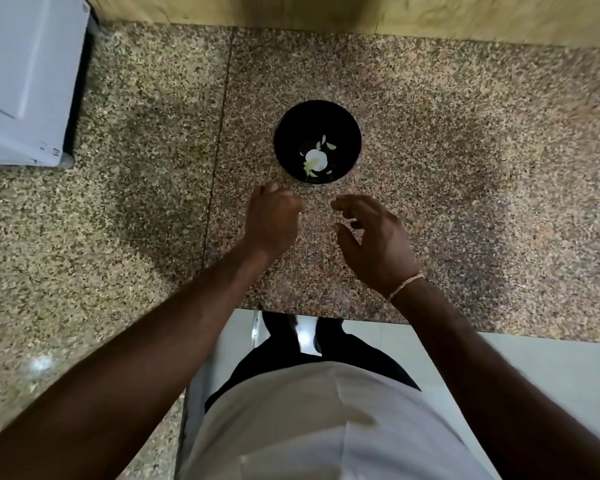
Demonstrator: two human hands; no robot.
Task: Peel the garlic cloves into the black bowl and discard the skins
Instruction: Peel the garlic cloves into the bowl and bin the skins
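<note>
Both hands hover above the speckled stone tabletop (465,140), just short of the black bowl (284,133): the left hand (274,220) is curled into a loose fist, and I cannot tell whether it holds anything, while the right hand (371,233) has relaxed, spread fingers and holds nothing. A white appliance (28,81) stands at the far left. Inside the bowl lie 1 garlic bulb (316,158) and a few loose cloves (330,145).
</note>
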